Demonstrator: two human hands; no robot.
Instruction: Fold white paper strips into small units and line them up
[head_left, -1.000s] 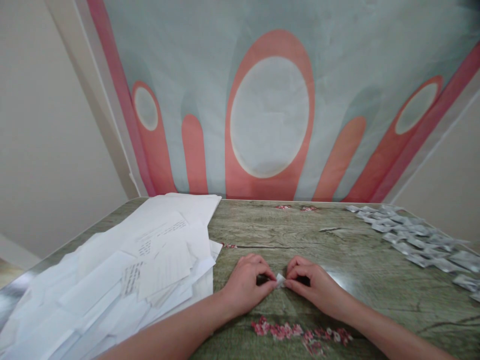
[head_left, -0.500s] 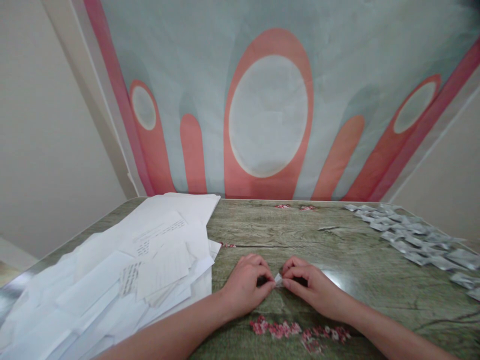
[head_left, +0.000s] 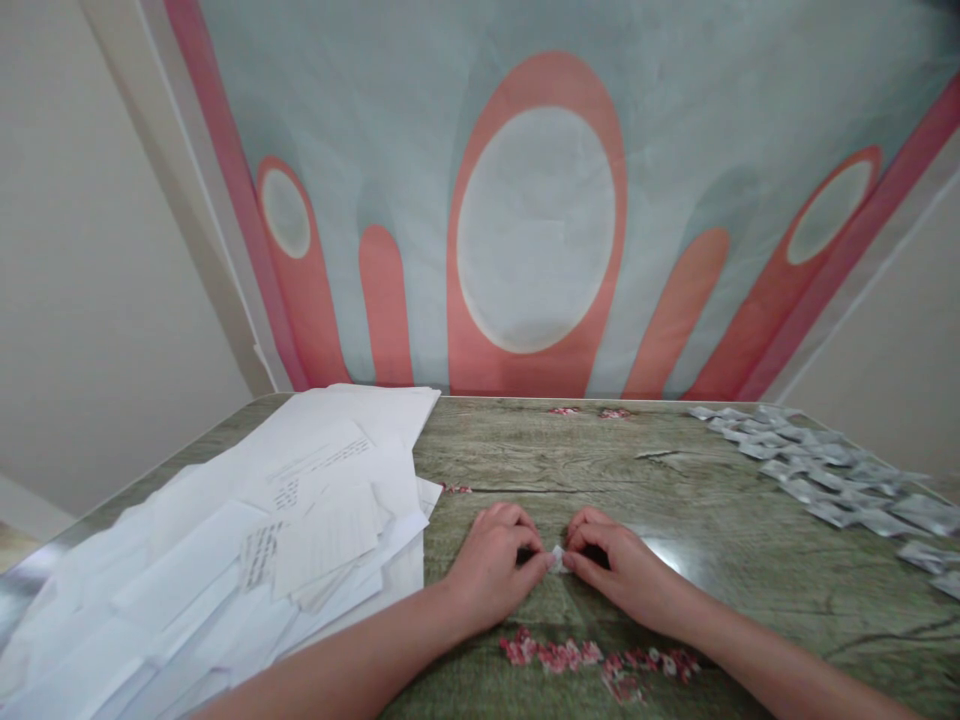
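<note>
A small white piece of paper (head_left: 557, 560) is pinched between my two hands above the wood-grain table, near the middle. My left hand (head_left: 500, 562) grips its left end between thumb and fingers. On the other side, my right hand (head_left: 616, 562) pinches the right end the same way. The fingertips are close together, and they cover most of the piece, so its exact shape is hard to make out.
A wide pile of white papers (head_left: 202, 560), some printed, covers the table's left side. Several small folded, silvery-grey pieces (head_left: 825, 480) lie in rows at the right. Behind the table (head_left: 525, 450) stands a patterned wall covering (head_left: 420, 130).
Both hands stay in nearly the same place. The small white piece between the fingertips has changed its angle slightly.
</note>
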